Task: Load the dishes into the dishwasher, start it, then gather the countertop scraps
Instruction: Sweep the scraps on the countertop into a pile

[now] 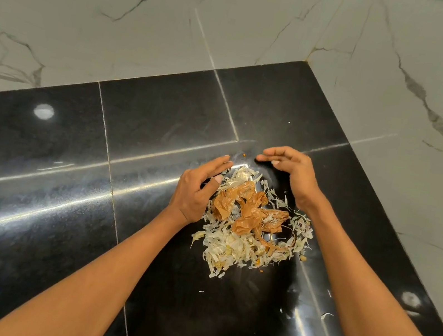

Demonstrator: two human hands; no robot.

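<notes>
Scraps [251, 228] heaped on black counter [42, 196] near wall corner: pale shreds with crumpled tan skins on top. Left hand [196, 190] at pile's left edge, fingers straight, together, angled toward far side, thumb touching shreds, holding nothing. Right hand [293, 169] at pile's far right, fingers loosely extended, arched over counter, holding nothing; contact with scraps unclear. Pile lies between both hands. Few stray bits nearer viewer.

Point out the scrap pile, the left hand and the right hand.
scrap pile [248, 225], head view, on the crumpled brown skin at the pile's middle.
left hand [196, 190], head view, on the back of the hand.
right hand [293, 171], head view, on the back of the hand.
</notes>
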